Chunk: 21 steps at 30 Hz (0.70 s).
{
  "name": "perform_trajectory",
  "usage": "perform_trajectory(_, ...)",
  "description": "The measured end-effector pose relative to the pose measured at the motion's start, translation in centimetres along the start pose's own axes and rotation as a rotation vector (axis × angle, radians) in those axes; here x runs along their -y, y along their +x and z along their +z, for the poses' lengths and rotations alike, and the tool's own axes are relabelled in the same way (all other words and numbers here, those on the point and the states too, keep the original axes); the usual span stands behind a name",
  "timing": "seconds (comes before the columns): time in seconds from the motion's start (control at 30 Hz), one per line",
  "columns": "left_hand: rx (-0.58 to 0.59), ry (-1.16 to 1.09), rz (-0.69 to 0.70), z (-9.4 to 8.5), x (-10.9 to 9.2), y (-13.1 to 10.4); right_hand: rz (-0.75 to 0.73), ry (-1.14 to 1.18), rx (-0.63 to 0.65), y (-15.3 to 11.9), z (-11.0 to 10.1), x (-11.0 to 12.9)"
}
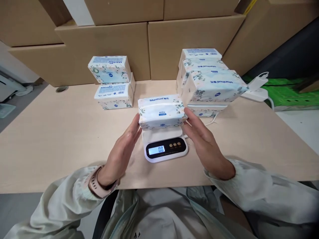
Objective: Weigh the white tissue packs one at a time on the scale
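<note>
A white and pale blue tissue pack (162, 113) with a leaf print is over the platform of a white digital kitchen scale (147, 157). The scale's lit display (157, 150) reads 0.0. My left hand (123, 147) presses the pack's left end with fingers together. At the opposite end, my right hand (203, 142) grips it with fingertips and thumb. Between the two palms the pack is held level; whether its underside touches the platform is hidden.
Two tissue packs (113, 96) are stacked at the back left. Several more packs (214, 86) are piled at the back right, near a white power strip (256, 94) with a plug. Cardboard boxes (194, 49) line the table's (62, 146) far edge.
</note>
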<state>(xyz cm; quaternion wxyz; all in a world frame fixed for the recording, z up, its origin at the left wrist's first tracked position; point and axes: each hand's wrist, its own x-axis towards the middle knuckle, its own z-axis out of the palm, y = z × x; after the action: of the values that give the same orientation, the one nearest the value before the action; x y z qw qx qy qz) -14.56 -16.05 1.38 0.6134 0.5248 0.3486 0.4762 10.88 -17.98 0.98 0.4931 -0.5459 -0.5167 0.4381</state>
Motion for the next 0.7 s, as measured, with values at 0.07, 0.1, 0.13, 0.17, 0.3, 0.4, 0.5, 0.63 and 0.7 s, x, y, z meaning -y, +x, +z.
perform_trajectory(0.07,-0.022,0.066,0.087,-0.9,0.9,0.4,-0.178,-0.066,-0.031,-0.1,-0.5,-1.2)
perform_trajectory(0.1,-0.044,0.109,0.149,-1.4,1.4,0.7,-0.285,-0.104,-0.061,-0.1,-0.9,-1.9)
perform_trajectory(0.13,-0.069,0.152,0.212,-2.0,1.9,1.1,-0.387,-0.140,-0.095,0.0,-1.2,-2.7)
perform_trajectory(0.17,-0.092,0.190,0.263,-2.5,2.4,1.5,-0.463,-0.167,-0.130,0.1,-1.4,-3.4)
perform_trajectory(0.3,-0.146,0.209,0.286,-4.0,3.6,2.6,-0.495,-0.115,-0.225,0.5,-2.1,-5.3)
perform_trajectory(0.4,-0.161,0.165,0.238,-3.8,3.7,2.5,-0.478,-0.035,-0.239,0.7,-2.2,-5.3)
perform_trajectory(0.5,-0.144,0.146,0.197,-3.2,3.3,2.1,-0.487,-0.026,-0.209,0.6,-2.2,-5.0)
perform_trajectory(0.63,-0.100,0.146,0.167,-3.0,3.0,1.9,-0.452,-0.028,-0.217,0.5,-2.2,-5.0)
perform_trajectory(0.7,-0.087,0.148,0.152,-3.1,2.9,1.8,-0.416,-0.013,-0.220,0.5,-2.2,-5.0)
